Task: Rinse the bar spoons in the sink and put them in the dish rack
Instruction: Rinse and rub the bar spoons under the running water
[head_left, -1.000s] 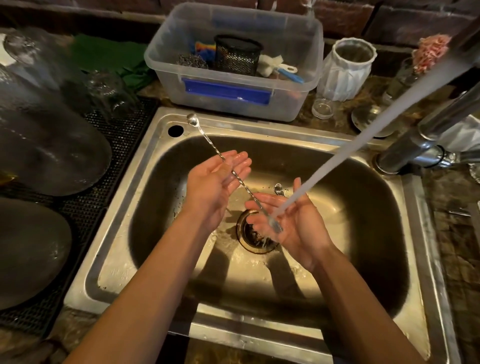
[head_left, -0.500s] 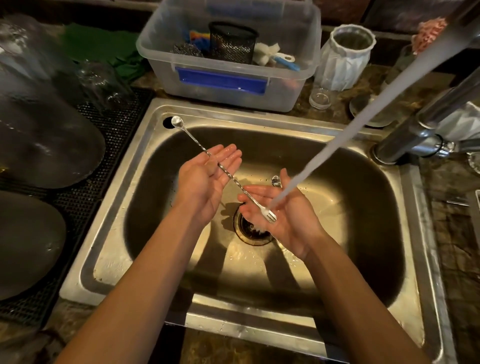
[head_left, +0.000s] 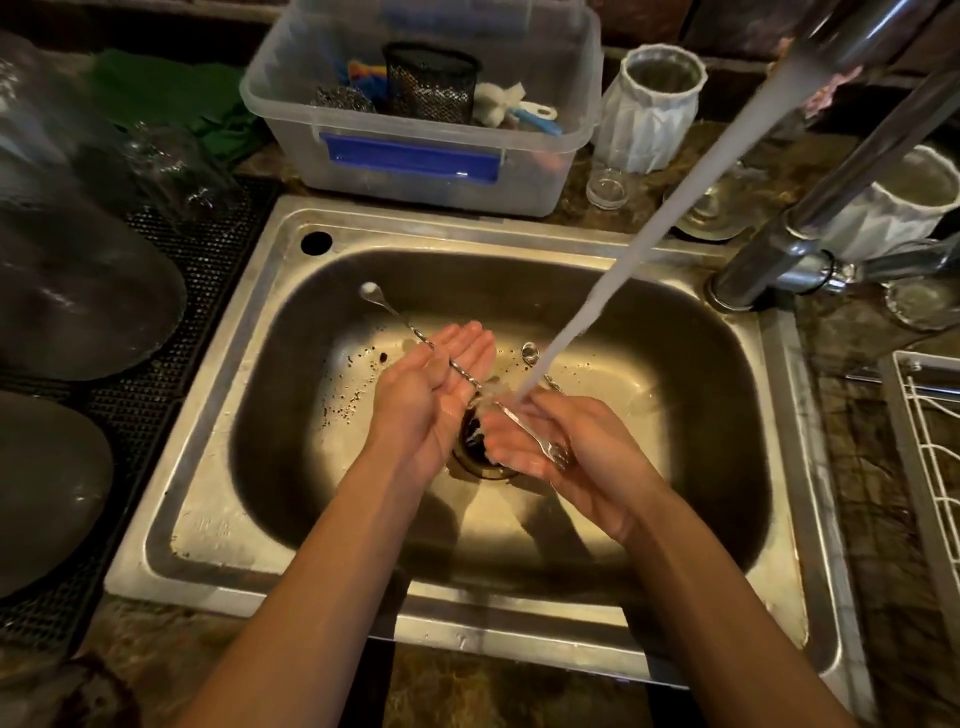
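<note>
A long twisted bar spoon (head_left: 399, 316) lies across both my palms over the steel sink (head_left: 218, 415). Its bowl points to the back left and its forked end rests in my right hand (head_left: 566, 452). My left hand (head_left: 431, 384) has straight fingers, and the stem crosses its palm. My right hand is palm up with relaxed fingers. The tap's stream (head_left: 623, 270) hits the stem between my hands, above the drain (head_left: 470, 447). A second spoon (head_left: 529, 352) lies on the sink floor, partly behind the water. The white wire dish rack (head_left: 930, 467) stands at the right edge.
The chrome faucet (head_left: 769, 260) rises at the sink's back right. A clear plastic tub (head_left: 415, 150) of cleaning tools sits behind the sink, with white ribbed cups (head_left: 649, 114) beside it. Dark plates (head_left: 78, 291) and glasses lie on a black mat at the left.
The spoon has slid down and right across my palms. Its bowl has come off the sink's rim and is now over the basin. The water now strikes the stem, not the forked end.
</note>
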